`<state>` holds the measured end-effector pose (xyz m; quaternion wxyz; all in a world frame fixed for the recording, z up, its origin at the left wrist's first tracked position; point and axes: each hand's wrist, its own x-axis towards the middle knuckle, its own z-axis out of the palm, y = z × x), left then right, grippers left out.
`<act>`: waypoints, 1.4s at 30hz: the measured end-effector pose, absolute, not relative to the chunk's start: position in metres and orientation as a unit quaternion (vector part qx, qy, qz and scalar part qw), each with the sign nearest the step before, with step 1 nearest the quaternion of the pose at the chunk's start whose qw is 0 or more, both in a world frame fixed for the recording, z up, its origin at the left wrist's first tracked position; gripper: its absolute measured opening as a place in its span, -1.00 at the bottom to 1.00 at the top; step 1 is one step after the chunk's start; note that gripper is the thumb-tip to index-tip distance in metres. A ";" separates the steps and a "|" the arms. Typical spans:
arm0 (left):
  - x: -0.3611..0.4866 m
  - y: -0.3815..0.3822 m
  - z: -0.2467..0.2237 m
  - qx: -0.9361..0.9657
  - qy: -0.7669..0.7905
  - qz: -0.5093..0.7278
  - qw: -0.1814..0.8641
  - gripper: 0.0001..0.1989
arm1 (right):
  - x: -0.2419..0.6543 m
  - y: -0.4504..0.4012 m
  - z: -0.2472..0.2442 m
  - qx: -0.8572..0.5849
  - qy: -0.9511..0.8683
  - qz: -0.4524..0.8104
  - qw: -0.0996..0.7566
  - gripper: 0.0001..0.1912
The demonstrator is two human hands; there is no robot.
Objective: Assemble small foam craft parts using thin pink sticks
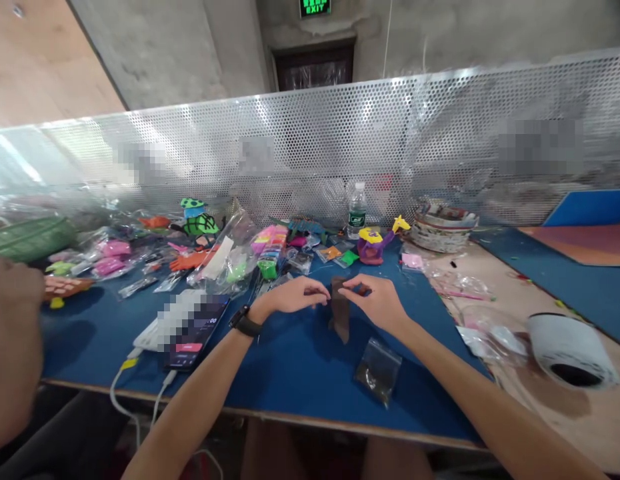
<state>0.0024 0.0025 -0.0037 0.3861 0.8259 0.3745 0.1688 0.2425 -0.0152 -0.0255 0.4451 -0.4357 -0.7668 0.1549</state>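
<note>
A flat, dark brown strip (341, 312) stands out against the blue table between my two hands. Thumb and fingers of my right hand (377, 298) pinch its upper right edge. My left hand (301, 295) is at the strip's left side, thumb and fingertips curled close together; whether they hold anything is too small to tell. A black watch is on my left wrist. Just below my right hand lies a clear zip bag (379, 372) with dark brown material in it.
A phone (197, 333) with white cables lies at left. Behind are a water bottle (357, 210), a purple and yellow giraffe figure (373, 248) and bagged coloured clay. A white cup (570, 350) lies at right. Another person's hand (15, 347) is at far left.
</note>
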 end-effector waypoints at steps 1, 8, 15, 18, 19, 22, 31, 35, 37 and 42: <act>0.005 0.002 -0.004 0.809 0.379 0.218 0.394 -0.73 | 0.242 -0.016 -0.025 -0.436 -0.764 0.158 0.448 -0.88; 0.027 0.001 -0.014 0.703 0.350 0.412 0.463 -0.64 | 0.241 -0.018 -0.025 -0.382 -0.782 0.193 0.453 -0.66; 0.035 -0.005 -0.015 0.711 0.351 0.425 0.436 -0.57 | 0.240 -0.022 -0.020 -0.392 -0.797 0.188 0.420 -0.72; 0.036 -0.006 -0.014 0.705 0.347 0.434 0.440 -0.61 | 0.240 -0.024 -0.018 -0.398 -0.788 0.196 0.428 -0.79; 0.036 -0.007 -0.014 0.701 0.343 0.437 0.447 -0.63 | 0.240 -0.024 -0.018 -0.393 -0.783 0.205 0.436 -0.80; 0.038 -0.006 -0.016 0.678 0.334 0.453 0.473 -0.65 | 0.241 -0.024 -0.017 -0.370 -0.788 0.192 0.453 -0.71; 0.041 -0.008 -0.016 0.644 0.355 0.477 0.481 -0.67 | 0.242 -0.019 -0.024 -0.334 -0.810 0.105 0.470 -0.68; 0.041 -0.011 -0.013 0.668 0.356 0.466 0.458 -0.59 | 0.242 -0.018 -0.024 -0.338 -0.803 0.101 0.481 -0.70; 0.041 -0.012 -0.014 0.668 0.351 0.462 0.466 -0.56 | 0.243 -0.018 -0.022 -0.341 -0.797 0.097 0.490 -0.70; 0.043 -0.011 -0.016 0.649 0.352 0.466 0.487 -0.56 | 0.243 -0.020 -0.022 -0.327 -0.798 0.090 0.498 -0.73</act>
